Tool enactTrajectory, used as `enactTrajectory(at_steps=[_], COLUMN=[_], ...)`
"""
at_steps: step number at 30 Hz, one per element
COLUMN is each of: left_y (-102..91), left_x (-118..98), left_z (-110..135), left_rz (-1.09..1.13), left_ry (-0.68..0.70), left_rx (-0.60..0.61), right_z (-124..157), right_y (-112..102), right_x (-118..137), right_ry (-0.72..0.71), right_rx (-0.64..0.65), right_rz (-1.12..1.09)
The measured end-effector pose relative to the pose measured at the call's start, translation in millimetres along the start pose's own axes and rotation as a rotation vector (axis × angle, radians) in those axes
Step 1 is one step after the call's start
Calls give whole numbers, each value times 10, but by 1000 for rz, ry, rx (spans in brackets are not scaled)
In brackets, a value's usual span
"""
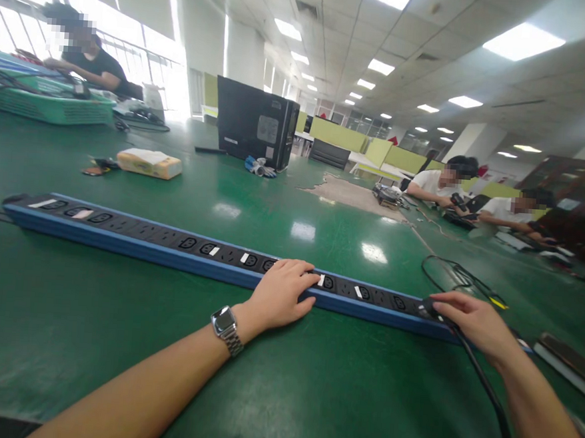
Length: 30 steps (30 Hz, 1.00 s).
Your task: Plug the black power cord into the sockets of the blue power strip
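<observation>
The strip (170,245) runs leftward past both hands: left hand (280,297) flat on it, right hand (470,319) gripping the plug (427,310) at its end.

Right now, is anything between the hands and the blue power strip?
Nothing visible does. The left hand lies flat on the power strip near its middle. The right hand rests on its right end, where the black cable leaves it. Both touch it directly.
</observation>
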<state>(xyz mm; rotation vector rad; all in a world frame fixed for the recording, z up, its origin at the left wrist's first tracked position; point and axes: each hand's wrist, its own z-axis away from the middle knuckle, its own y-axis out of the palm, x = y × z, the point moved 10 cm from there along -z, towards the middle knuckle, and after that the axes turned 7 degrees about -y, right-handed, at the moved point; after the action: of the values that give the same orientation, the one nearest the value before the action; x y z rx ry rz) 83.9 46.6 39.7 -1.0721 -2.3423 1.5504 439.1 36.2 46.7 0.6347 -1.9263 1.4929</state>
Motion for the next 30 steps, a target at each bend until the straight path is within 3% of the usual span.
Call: enactTrajectory(at_steps=[7,12,20,26,28,30], left_y=[5,12,-1,4,9,16], left_x=[4,11,0,16,30,33], left_z=[0,-2,-3,1,4,5], left_rz=[-8,-8,-4,-6,-1,-1], left_ry=[-6,-8,-1,10,8,9], left_rx=[5,12,3,-9,-12,-9], right_z=[-173,-207,-233,-126,-113,-110], right_y=[141,330,373,410,266,-60], right_x=[115,101,240,329,477,677], right_ry=[-121,-83,-174,-256,-268,-246], right_rx=[184,345,185,182,142,7], right_rz=[200,270,720,643,619,604])
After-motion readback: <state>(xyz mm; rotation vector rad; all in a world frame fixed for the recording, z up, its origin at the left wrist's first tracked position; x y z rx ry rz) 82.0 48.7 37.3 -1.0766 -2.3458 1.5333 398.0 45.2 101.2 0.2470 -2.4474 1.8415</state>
